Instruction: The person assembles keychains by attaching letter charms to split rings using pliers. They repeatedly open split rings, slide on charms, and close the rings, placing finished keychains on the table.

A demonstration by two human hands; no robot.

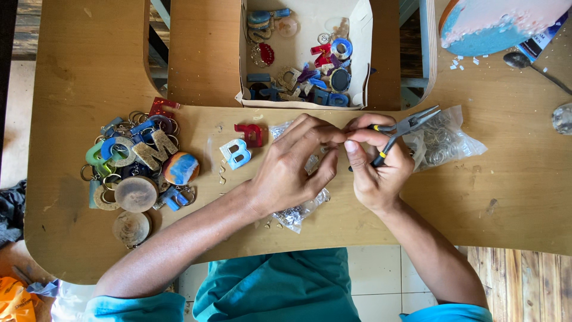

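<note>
Right hand (376, 170) curled nearly closed, palm wrapped round the black-and-yellow handles of a pair of pliers (400, 132); plier jaws point up and to the right, over a clear bag of metal rings (445, 140). Thumb and forefinger of this hand pinch toward the left hand's fingertips.

Left hand (295, 167) half closed, fingers bent and drawn together, tips meeting the right hand's tips at the middle of the bench (506, 197). Something small is pinched between the two sets of fingertips; too small to tell what it is. Left hand lies over a second clear bag of small metal parts (297, 211), which shows under the palm and wrist.

Just left of the left hand: a red letter piece (250, 134) and a pale blue letter piece (236, 152), lying flat, near each other. A small metal hook lies just beside the blue one.

Far left of the bench: heap of finished keychains (137, 164), letters and round discs in blue, green, brown and glitter, with rings attached.

Above the hands, in the bench cut-out: open white cardboard box (363, 48) holding more coloured letter pieces and rings.

Upper right corner: round blue and pink slab (494, 24), a spoon (524, 61) beside it, white crumbs scattered near.

Teal sleeves and clothing at bottom edge.
</note>
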